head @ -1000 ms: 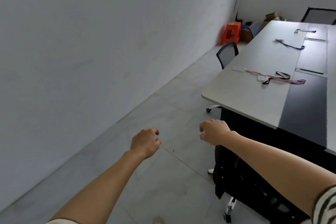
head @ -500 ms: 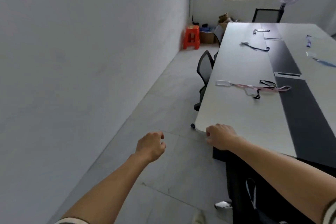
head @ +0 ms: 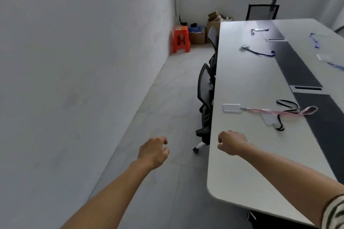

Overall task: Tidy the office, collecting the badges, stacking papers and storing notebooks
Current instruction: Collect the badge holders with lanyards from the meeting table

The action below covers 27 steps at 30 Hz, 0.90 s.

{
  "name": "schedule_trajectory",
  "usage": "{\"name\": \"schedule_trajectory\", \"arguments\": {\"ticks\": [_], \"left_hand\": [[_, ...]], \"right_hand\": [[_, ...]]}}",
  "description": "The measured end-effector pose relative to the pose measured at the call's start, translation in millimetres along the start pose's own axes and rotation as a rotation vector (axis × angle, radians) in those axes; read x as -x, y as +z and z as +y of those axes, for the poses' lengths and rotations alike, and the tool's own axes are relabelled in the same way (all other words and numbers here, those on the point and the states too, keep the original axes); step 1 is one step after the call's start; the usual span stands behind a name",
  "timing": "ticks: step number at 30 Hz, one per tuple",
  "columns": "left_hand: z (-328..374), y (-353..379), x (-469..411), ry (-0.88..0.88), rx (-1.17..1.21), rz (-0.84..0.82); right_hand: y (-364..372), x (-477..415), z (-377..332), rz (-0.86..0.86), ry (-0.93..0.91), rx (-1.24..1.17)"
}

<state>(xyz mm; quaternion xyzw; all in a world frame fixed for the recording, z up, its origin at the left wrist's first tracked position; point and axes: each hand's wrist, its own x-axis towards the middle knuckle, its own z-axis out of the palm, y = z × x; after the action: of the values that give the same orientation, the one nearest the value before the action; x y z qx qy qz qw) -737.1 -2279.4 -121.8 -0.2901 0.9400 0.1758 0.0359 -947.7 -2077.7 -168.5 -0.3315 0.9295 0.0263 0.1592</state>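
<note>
Your left hand [head: 153, 151] hung over the floor and your right hand [head: 232, 142] over the near left edge of the bench [head: 242, 80]. Both had loosely curled fingers and held nothing, and I could not tell whether the right one touched the top. The nearest badges lay just ahead: a white badge holder [head: 231, 108] close to the bench's left edge, on a pink lanyard [head: 279, 111] that crossed a black lanyard [head: 287, 104] and a clear badge [head: 268, 120]. The likely trouble was that crossing. A pull on one strap could have dragged the other, and the white holder might have slid off the edge towards the mesh chair [head: 205, 87]. Another badge on a blue lanyard [head: 258, 52] lay further along, well apart from these, with more towards the far end, so one could easily have been missed. No papers or notebooks were in view.
</note>
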Motion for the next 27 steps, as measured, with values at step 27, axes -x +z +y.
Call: {"name": "schedule_trajectory", "arguments": {"ticks": [27], "left_hand": [[99.6, 13.1, -472.4, 0.656, -0.084, -0.199]], "right_hand": [[-0.7, -279.9, 132.9, 0.04, 1.056, -0.753]]}}
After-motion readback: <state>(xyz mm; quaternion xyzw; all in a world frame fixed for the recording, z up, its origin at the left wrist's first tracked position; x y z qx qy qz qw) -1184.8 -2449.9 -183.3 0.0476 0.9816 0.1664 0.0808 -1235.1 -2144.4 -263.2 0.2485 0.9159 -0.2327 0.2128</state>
